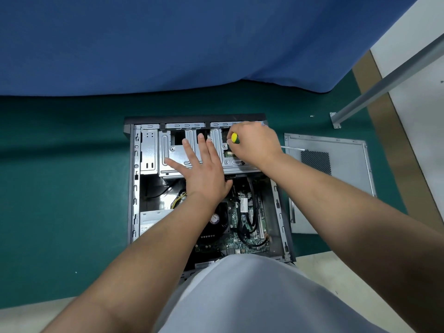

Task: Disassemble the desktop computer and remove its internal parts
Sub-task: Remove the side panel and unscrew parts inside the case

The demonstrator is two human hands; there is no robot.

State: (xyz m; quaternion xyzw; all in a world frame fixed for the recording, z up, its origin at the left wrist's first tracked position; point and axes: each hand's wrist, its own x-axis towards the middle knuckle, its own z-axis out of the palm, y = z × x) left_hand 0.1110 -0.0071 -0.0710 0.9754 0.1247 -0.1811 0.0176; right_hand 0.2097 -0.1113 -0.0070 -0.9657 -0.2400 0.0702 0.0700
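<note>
The stiff metal drive cage, mid-frame, is pressed by the flat, spread left hand. The screwdriver is gripped by the right hand.

It looks hard and sharp-edged; its sides are best held.

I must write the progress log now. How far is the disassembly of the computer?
Done: the side panel is off and lies right of the open case. In hand: the left hand presses flat on the drive cage while the right hand grips a yellow-green screwdriver at it. Left: the cage, motherboard, cooler fan, cables and power supply all sit inside.
</note>
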